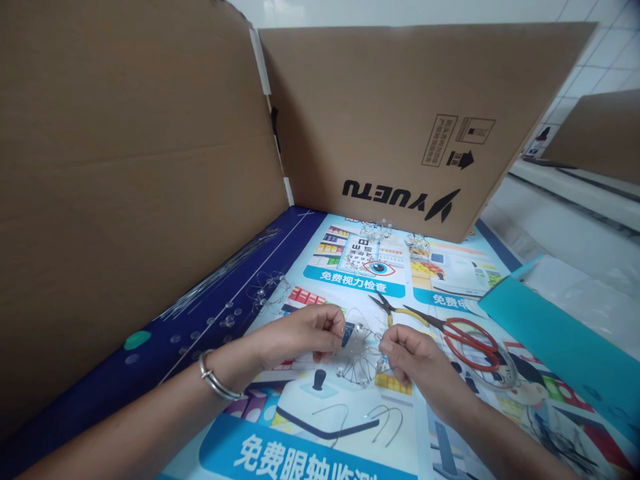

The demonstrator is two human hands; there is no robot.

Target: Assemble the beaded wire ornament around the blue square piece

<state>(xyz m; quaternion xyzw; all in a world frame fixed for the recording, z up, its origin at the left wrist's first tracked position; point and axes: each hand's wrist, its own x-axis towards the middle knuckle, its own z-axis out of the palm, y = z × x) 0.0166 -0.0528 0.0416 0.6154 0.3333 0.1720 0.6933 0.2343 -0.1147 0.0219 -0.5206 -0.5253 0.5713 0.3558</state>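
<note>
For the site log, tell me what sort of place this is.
Probably a makeshift craft workspace: a printed eye-care poster covers the work surface, cardboard panels stand around it, and pliers and red-handled scissors lie beside beaded wire.

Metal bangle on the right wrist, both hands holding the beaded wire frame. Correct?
Not quite: the metal bangle is on the left wrist, not the right, as the head view shows. The rest stands: the left hand and right hand are holding the beaded wire frame.
</note>
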